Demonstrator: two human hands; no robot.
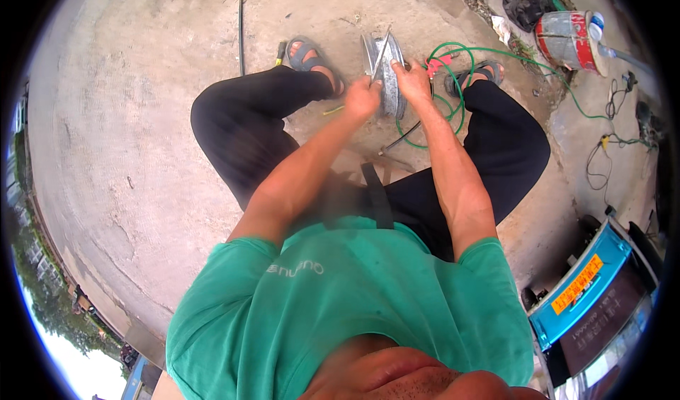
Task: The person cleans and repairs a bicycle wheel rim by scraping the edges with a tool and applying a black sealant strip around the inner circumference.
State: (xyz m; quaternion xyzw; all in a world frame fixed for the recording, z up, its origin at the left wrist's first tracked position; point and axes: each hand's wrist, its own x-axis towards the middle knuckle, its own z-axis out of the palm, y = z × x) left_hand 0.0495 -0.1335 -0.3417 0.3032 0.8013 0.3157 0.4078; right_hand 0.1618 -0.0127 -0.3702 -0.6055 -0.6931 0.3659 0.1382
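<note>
Between my feet a small grey metal wheel rim (394,95) stands on edge on the concrete. My left hand (363,97) is closed around a thin metal rod (382,54), which slants up across the rim with its tip at the far edge. On the rim's right side, my right hand (413,82) grips its edge with the thumb on top; some of its fingers are hidden. Just right of that hand lie a red object (438,65), its kind unclear, and loops of green hose (464,114).
A long black bar (241,37) and a yellow-and-black handle (280,53) lie by my left foot. Farther right stand a red-and-grey bucket (565,40) and, nearer, a blue cabinet (584,283). Dark cable (601,170) lies on the ground between them.
</note>
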